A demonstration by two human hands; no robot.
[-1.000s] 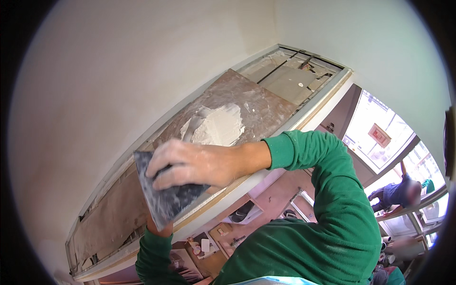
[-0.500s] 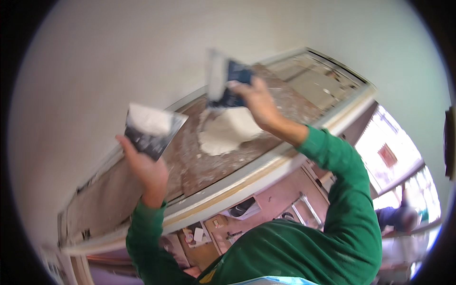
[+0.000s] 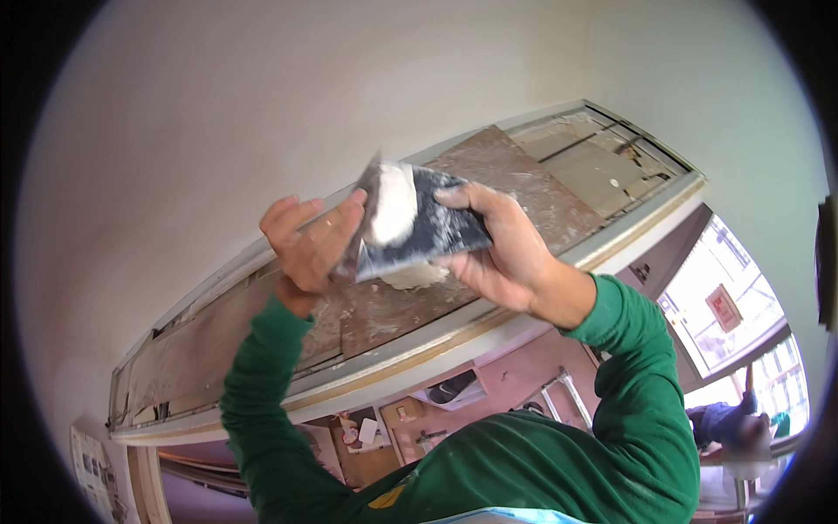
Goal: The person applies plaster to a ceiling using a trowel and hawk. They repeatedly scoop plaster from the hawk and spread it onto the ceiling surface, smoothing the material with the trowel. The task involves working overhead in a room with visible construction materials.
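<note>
My right hand (image 3: 517,253) is closed on a wide, dark putty scraper (image 3: 447,214), thumb on top and fingers beneath. White putty (image 3: 395,208) lies in a thick lump along its left side. My left hand (image 3: 307,240) holds a second putty scraper (image 3: 373,179), turned nearly edge-on and touching or very close to the putty-loaded side of the first one. Part of that second blade is hidden by my fingers. Below the two tools, a white putty pile (image 3: 417,278) shows partly on a brown, smeared board (image 3: 393,316).
The board rests on a long, pale-edged ledge (image 3: 471,327) against a plain wall (image 3: 218,113). Far beneath the ledge are a pinkish floor (image 3: 511,375), a white box (image 3: 449,390) and a metal frame (image 3: 567,393). Another person (image 3: 729,428) is at the lower right.
The two scrapers were apart and have come together. My right hand has moved down and its scraper has swung flatter; my left hand has moved right and turned its scraper edge-on.
</note>
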